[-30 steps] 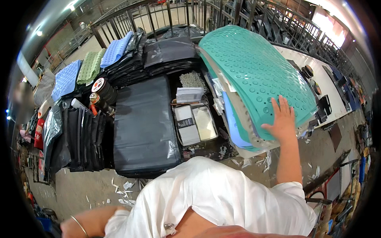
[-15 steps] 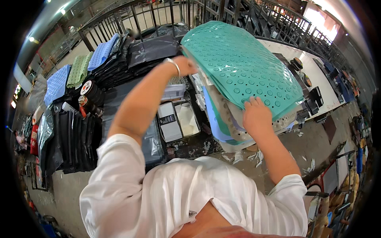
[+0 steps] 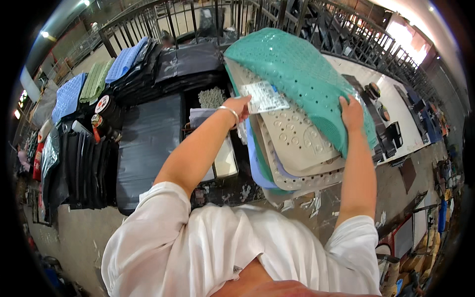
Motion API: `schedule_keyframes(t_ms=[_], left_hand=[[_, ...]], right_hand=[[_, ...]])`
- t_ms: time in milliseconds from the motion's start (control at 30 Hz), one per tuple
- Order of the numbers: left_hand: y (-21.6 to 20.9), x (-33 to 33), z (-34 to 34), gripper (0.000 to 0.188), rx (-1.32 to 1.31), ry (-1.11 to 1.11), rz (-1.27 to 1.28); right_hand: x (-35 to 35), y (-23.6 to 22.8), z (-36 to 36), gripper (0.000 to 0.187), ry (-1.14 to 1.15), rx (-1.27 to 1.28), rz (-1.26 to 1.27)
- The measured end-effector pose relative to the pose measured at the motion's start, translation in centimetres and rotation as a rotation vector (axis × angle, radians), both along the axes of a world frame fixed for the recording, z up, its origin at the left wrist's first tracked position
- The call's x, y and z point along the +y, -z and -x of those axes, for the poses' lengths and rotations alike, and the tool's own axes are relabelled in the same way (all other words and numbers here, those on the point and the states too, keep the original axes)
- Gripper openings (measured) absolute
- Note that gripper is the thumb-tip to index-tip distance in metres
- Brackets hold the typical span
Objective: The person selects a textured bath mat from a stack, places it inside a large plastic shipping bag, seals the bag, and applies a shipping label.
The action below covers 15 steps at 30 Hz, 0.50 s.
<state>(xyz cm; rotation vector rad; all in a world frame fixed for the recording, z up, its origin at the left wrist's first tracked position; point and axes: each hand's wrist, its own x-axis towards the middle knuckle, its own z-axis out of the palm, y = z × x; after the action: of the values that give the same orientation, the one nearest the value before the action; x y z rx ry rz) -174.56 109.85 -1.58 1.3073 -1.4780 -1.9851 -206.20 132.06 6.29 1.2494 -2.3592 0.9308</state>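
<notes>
Left grip (image 3: 239,107) is narrow, pinching the left edge of a white printed paper sheet (image 3: 268,97), which I hold slanted over a beige plastic mat (image 3: 297,129) with round bumps and holes. With the right grip (image 3: 352,114) I hold the near side of a glossy teal plastic mat (image 3: 292,64), curled up toward the right so the beige one beneath lies partly bare; some right fingertips are hidden. Both mats top a stack of rounded blue, green and beige mats (image 3: 311,181) on the right part of a dark desk (image 3: 236,191). To their left lies a black plastic-wrapped flat pack (image 3: 148,143), with a heap of small grey pieces (image 3: 211,97) beside its far right corner.
</notes>
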Motion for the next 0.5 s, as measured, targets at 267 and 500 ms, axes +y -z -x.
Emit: schedule_keyframes(t_ms=[267, 500], left_hand=[[-0.6, -6.4, 3.8, 0.050, -0.361, -0.280, 0.674], [-1.5, -9.1, 5.4, 0.034, -0.478, -0.037, 0.815]], right_hand=[[0.2, -1.5, 0.0, 0.043, -0.076, -0.127, 0.032], [-0.3, -1.0, 0.3, 0.044, -0.117, -0.126, 0.090]])
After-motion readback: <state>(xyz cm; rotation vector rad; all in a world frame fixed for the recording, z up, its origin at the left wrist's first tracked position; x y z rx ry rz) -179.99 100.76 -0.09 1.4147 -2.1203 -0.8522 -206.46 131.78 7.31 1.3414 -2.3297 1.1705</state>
